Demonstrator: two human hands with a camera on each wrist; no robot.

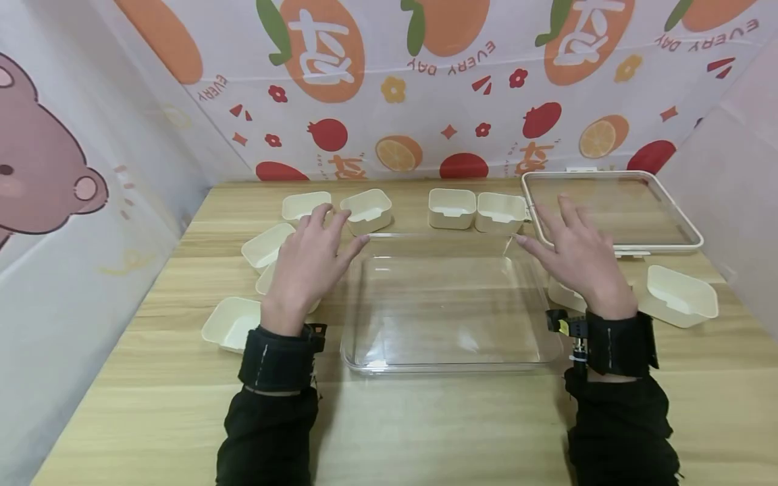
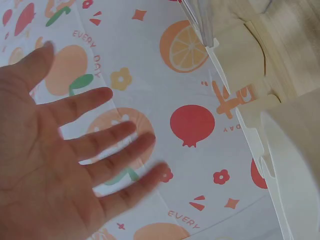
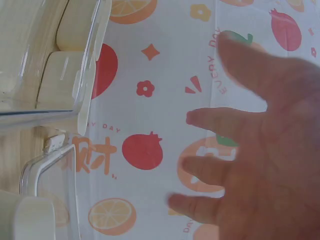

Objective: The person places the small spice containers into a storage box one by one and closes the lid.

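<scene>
A clear rectangular container lies in the middle of the wooden table. My left hand hovers over its left side with fingers spread, holding nothing; the left wrist view shows the same hand with its palm bare. Above the container's right side and the near edge of the lid, my right hand is held with fingers apart. In the right wrist view that hand grips nothing. The clear lid with a white rim lies at the back right. Part of a cream box is hidden under my right hand.
Small cream boxes surround the container: several on the left, two behind it at left, two behind it near the middle, and one at the far right. A fruit-printed cloth hangs behind the table.
</scene>
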